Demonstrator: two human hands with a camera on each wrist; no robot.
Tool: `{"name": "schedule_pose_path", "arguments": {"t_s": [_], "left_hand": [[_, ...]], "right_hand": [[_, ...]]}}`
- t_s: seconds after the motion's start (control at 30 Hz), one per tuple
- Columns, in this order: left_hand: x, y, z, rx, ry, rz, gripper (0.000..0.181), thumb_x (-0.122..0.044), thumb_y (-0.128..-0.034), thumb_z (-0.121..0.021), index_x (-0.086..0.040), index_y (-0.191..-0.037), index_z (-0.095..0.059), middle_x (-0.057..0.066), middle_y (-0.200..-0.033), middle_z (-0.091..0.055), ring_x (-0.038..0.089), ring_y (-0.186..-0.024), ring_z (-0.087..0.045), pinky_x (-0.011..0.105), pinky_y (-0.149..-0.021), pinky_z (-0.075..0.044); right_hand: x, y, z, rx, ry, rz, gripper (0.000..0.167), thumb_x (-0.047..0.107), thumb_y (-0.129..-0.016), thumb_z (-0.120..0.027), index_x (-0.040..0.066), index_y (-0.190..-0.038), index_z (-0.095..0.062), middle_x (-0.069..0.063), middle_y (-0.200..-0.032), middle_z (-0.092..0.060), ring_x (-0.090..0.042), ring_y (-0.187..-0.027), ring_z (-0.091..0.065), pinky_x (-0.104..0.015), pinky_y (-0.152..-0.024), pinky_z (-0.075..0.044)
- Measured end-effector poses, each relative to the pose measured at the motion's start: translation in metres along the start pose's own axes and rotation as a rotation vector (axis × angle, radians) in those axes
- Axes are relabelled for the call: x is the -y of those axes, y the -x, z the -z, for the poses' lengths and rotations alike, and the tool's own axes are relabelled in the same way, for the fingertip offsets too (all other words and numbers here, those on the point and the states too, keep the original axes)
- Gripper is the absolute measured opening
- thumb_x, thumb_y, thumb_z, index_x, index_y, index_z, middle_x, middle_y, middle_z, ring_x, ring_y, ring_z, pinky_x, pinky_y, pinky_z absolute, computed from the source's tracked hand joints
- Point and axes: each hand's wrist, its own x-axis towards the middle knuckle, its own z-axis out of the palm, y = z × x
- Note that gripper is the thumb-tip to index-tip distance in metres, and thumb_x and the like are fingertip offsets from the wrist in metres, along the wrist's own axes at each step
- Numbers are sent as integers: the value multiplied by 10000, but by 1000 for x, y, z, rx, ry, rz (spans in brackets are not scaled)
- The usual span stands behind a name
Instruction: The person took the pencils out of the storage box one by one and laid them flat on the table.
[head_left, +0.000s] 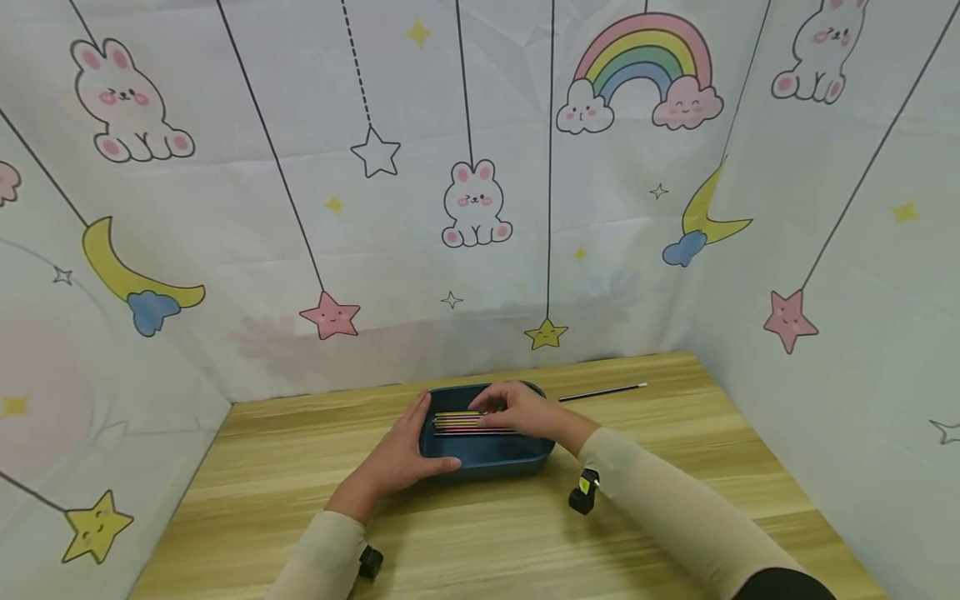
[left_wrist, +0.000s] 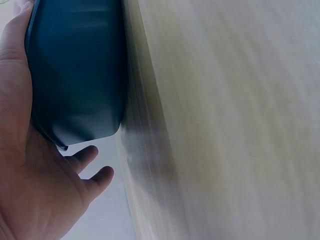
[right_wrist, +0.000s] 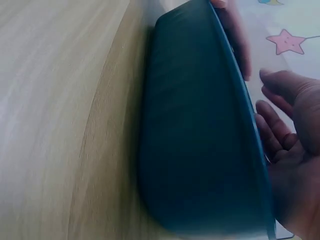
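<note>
A dark blue-green tray stands on the wooden table with several striped pencils lying side by side in it. My left hand holds the tray's left end, thumb over the near rim and fingers along the side. In the left wrist view two fingertips stick out past the tray's corner. Over the pencils, inside the rim, is my right hand. Its fingers are loosely bent, and no pencil shows between them in the right wrist view. The hand covers the pencils' right ends.
One dark pencil with a white end lies on the table just right of the tray. A white cloth backdrop printed with rabbits, stars and moons surrounds the table's back and sides.
</note>
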Motion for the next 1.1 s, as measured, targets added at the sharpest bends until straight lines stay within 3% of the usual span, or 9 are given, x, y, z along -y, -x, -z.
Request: {"name": "schedule_pose_path", "arguments": {"t_s": [0.17,0.43,0.7,1.1], "left_hand": [[0,1,0,-3,6,2,1332,-685,-870,-871,-123,-1796,-96,101,-1861,-86,434,-1678,-190,701,-1273,-278],[-1,2,0,16,33,-14,1297,-619,-905,-876,-130,-1795,-68,74,-1865,-39,425,-1684,-160,705,-1271,-278],[0,1,0,10,22,-10,1296,-620,-906,-874,-120,-1794,-74,82,-1864,-51,424,-1681,-176,694,-1273,-286],[-2,3,2,10,17,-12,1302,-661,-903,-855,-110,-1793,-80,101,-1863,-53,432,-1679,-176,691,-1273,-288]], "right_hand": [[-5,-9,-8,12,48,-18,257,165,-1060,-782,101,-1308,-800,17,-1143,-765,-106,-1009,-678,-301,-872,-580],[-17,-17,-17,70,89,0,279,155,-1029,-823,47,-1285,-803,-28,-1154,-758,-77,-978,-677,-290,-882,-582],[-16,-22,-22,96,120,-17,264,153,-1028,-825,77,-1281,-813,38,-1115,-755,-60,-965,-680,-277,-868,-583],[-19,-28,-25,141,223,-3,260,141,-999,-856,88,-1253,-839,17,-1099,-746,-68,-979,-701,-274,-886,-592]]}}
